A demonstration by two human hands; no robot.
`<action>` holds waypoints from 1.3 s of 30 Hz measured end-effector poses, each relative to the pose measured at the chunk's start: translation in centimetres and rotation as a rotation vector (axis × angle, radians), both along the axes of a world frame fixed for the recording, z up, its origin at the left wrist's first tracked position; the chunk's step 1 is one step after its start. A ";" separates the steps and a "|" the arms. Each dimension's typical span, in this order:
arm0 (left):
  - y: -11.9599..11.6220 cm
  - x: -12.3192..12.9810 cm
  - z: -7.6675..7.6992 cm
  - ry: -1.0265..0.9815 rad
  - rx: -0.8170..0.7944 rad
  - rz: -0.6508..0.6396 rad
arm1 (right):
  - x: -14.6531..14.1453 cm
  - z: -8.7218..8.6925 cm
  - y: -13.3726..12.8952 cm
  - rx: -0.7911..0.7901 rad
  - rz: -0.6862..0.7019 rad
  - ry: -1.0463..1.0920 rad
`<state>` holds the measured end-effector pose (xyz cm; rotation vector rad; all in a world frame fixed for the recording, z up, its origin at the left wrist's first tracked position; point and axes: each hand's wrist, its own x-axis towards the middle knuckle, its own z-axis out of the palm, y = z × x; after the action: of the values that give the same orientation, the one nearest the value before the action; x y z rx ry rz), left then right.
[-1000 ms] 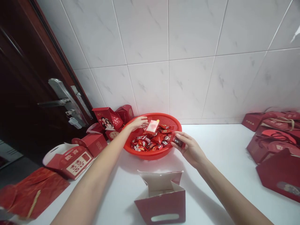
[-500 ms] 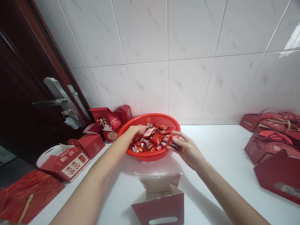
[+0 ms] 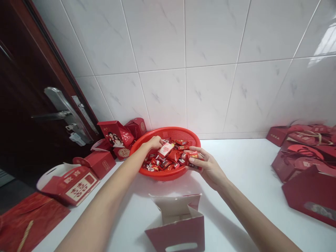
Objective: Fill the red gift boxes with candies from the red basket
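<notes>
Head view: right hand (image 3: 211,168) at right rim of basket (image 3: 168,176), fingers clamped on sweets (image 3: 192,155). Left hand (image 3: 156,142) over basket's left half; cannot tell if fingers grip.

Red perforated basket (image 3: 168,176), round, upright, far centre. Jumbled heap of small wrapped sweets (image 3: 163,164) inside, mostly glossy red. White-and-pink packet (image 3: 166,149) on top, slightly tilted. Red-wrapped sweets (image 3: 191,154) held up at basket's right side, probably more than one, partly covered. Dark-red carton (image 3: 175,232) near centre, top open, pale interior, slot in near panel.
</notes>
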<state>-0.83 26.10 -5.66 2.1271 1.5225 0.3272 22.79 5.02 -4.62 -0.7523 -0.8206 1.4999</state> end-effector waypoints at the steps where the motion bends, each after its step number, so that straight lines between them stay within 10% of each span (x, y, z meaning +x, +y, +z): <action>1: 0.1 0.0 0.1 -0.052 0.006 -0.003 | 0.0 0.0 0.0 0.001 0.002 -0.003; 21: 0.2 0.2 2.6 -0.852 0.022 0.092 | 0.3 -0.1 0.4 0.025 0.017 -0.007; 31: -6.2 2.8 5.5 -1.180 -0.170 -0.150 | -1.2 1.1 1.5 0.046 0.045 0.125; 39: -10.6 3.5 6.7 -0.955 -0.143 -0.276 | -3.1 2.1 2.8 -0.058 0.003 0.289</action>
<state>2.69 15.49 1.08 1.6293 0.6659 0.9290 19.66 7.83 -2.57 -0.5589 -0.5622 1.5961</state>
